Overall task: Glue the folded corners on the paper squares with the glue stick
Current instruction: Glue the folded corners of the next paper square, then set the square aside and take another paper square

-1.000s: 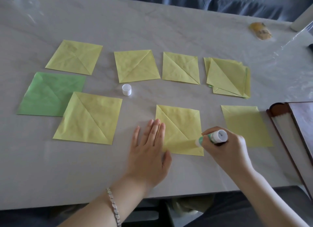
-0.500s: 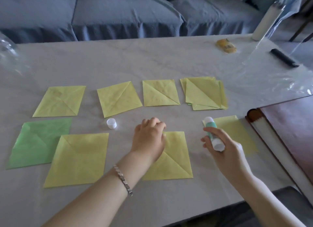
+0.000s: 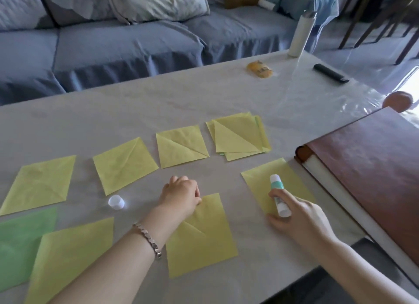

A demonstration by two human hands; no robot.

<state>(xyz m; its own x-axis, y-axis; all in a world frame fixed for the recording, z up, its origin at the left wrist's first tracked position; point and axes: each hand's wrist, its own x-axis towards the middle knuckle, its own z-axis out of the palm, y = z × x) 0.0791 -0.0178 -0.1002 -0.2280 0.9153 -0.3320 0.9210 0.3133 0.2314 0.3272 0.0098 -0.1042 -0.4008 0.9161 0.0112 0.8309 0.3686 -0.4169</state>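
Several yellow paper squares with folded corners lie on the pale table (image 3: 158, 99). My left hand (image 3: 181, 196) is a closed fist pressing on the top left corner of the nearest yellow square (image 3: 204, 240). My right hand (image 3: 299, 220) holds the uncapped white and teal glue stick (image 3: 279, 195), tip pointing away, above a plain yellow square (image 3: 292, 181). The white cap (image 3: 116, 202) lies left of my left hand. A stack of folded squares (image 3: 238, 136) sits further back.
A green square (image 3: 20, 242) lies at the left edge. A brown hardcover book (image 3: 371, 167) fills the right side. At the far right of the table are a yellow packet (image 3: 259, 69), a white roll (image 3: 300, 36) and a black remote (image 3: 331, 73). A blue sofa (image 3: 124, 43) stands behind.
My right hand lifted the glue stick off the near square and moved right over the plain square. My left hand went from flat to a fist on the square's top corner. The view tilted up.
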